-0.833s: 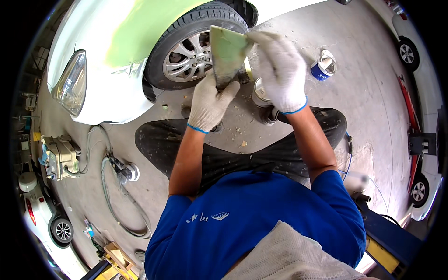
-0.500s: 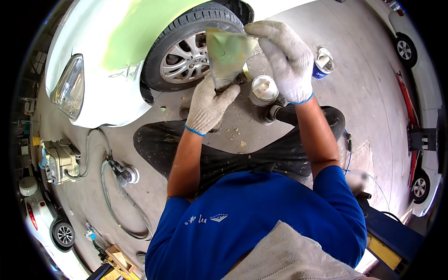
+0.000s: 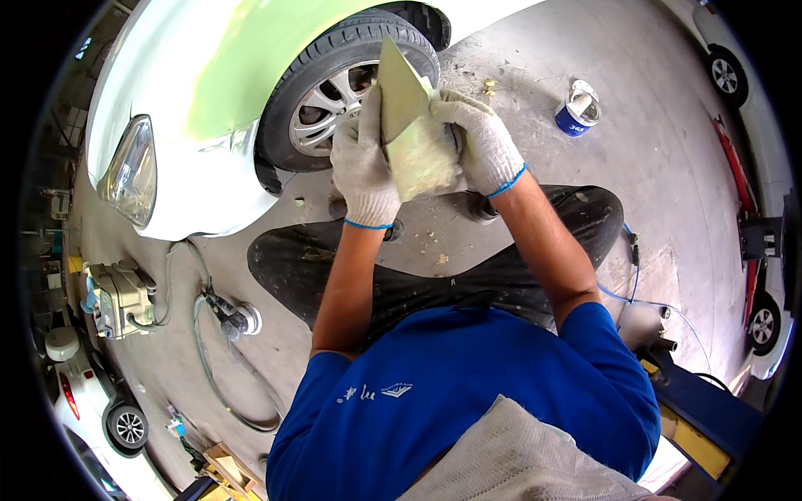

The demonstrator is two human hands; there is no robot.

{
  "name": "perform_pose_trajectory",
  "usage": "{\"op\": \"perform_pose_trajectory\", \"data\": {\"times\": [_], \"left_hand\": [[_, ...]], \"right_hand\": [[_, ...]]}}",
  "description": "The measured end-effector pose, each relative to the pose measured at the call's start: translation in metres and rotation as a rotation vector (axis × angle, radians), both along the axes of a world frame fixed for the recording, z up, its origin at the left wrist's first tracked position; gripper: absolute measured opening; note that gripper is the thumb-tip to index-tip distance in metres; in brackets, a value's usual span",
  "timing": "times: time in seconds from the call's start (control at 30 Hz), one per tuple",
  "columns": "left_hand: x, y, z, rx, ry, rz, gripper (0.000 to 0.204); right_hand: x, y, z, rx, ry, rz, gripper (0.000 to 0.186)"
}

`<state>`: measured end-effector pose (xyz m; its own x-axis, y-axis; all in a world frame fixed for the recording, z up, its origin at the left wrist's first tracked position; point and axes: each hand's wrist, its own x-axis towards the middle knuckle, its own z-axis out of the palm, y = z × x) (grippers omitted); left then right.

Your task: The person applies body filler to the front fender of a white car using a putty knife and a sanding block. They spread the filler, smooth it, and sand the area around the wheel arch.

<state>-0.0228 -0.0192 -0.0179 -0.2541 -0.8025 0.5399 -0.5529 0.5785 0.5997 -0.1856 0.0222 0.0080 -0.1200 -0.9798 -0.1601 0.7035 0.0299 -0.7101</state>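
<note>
We have both gloved hands up at 12 o'clock, over the floor (image 3: 660, 167) and beyond the spread knees (image 3: 284, 250). The left hand (image 3: 364, 163) is closed against the left edge of a pointed flat blade (image 3: 401, 92), one digit laid straight up its side; how the others sit behind it we cannot tell. Holding it by the edge probably leaves the broad face free, with the tip turned toward 12.

The right hand (image 3: 478, 138) has its fingers curled around the right side of a plate (image 3: 424, 159) smeared pale green, which overlaps the blade's lower part. We judge that this curl steadies the plate from the side; whether the two surfaces press together we cannot tell.

Toward 11 o'clock we see the car wheel (image 3: 342, 92), and between 10 and 11 a pale green patch (image 3: 221, 75) on the white body panel (image 3: 205, 179); facing this way presumably keeps the panel within reach. An open blue pot (image 3: 576, 117) stands toward 2, well apart from the hands, perhaps clear of the elbows. At 8 a sander (image 3: 238, 317) lies outside the knees, out of their way, we suppose.
</note>
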Motion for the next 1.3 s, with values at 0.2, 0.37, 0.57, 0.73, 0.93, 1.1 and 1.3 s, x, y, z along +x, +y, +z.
{"op": "perform_pose_trajectory", "data": {"times": [0.2, 0.37, 0.57, 0.73, 0.93, 1.1, 1.3], "left_hand": [[0.002, 0.017, -0.045, 0.027, -0.261, 0.152, 0.065], [0.025, 0.017, -0.059, 0.589, 0.201, -0.117, 0.043], [0.029, 0.027, 0.01, 0.856, 0.359, -0.334, 0.027], [0.033, 0.026, 0.019, 0.777, 0.255, -0.264, 0.027], [0.039, 0.021, 0.006, 0.584, 0.271, -0.215, 0.03], [0.03, 0.024, 0.022, 0.625, 0.218, -0.206, 0.038], [0.023, 0.027, 0.03, 0.495, 0.169, -0.261, 0.037]], "right_hand": [[-0.016, -0.006, 0.004, -0.085, 0.022, -0.062, 0.025], [-0.025, -0.006, 0.021, -0.129, 0.532, -0.405, 0.036], [-0.024, -0.006, 0.026, -0.354, 0.537, -0.355, 0.028], [-0.028, -0.006, 0.029, -0.428, 1.201, -0.115, 0.028], [-0.015, 0.008, 0.039, -0.656, 1.622, -0.516, 0.027], [0.014, 0.024, 0.033, -0.756, 1.768, -0.362, 0.032], [0.009, 0.014, 0.036, -0.702, 1.697, -0.536, 0.034]]}}
